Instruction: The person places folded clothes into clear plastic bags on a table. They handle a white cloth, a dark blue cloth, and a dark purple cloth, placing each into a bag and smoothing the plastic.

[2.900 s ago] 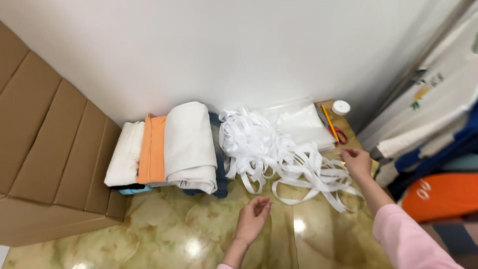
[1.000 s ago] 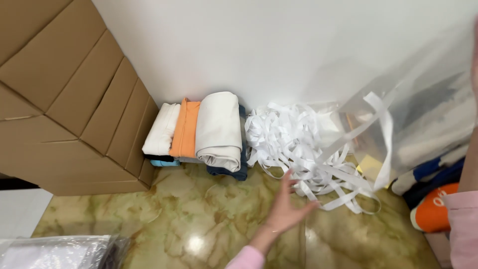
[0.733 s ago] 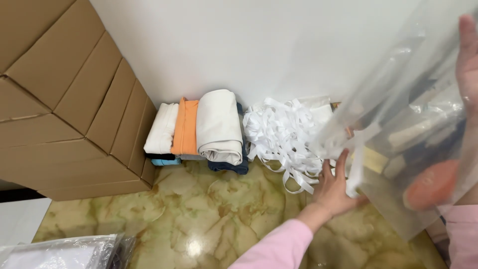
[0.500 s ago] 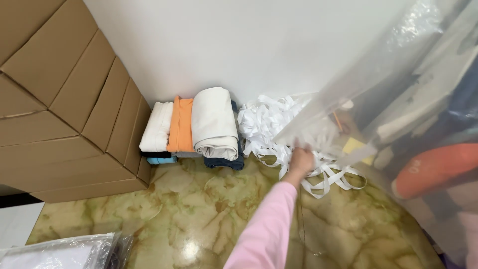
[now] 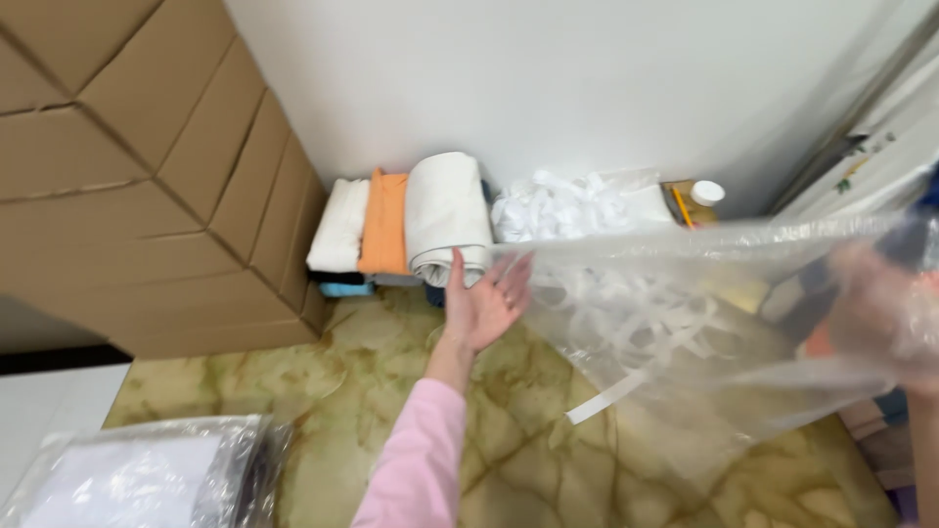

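A large clear plastic bag [image 5: 743, 323] is stretched across the right half of the view, above the floor. My left hand [image 5: 486, 298] reaches forward in a pink sleeve, palm up with fingers apart, and touches the bag's left edge. My right hand [image 5: 880, 313] shows blurred through the plastic at the far right and grips the bag there. A pile of white fabric strips [image 5: 562, 207] lies against the wall behind the bag. More strips show through the plastic, and one strip end [image 5: 611, 396] hangs low.
Stacked cardboard boxes [image 5: 147, 176] fill the left. Folded white cloth [image 5: 339, 227], orange cloth [image 5: 385, 223] and a rolled white cloth [image 5: 447, 210] lie by the wall. A white-capped bottle [image 5: 706, 193] stands behind. A plastic-wrapped package [image 5: 137, 474] sits at bottom left on the marble floor [image 5: 548, 460].
The clear bag has swung down from upright and now lies spread flatter across the right. My left hand has drawn back from the strips to the bag's left edge, palm turned up.
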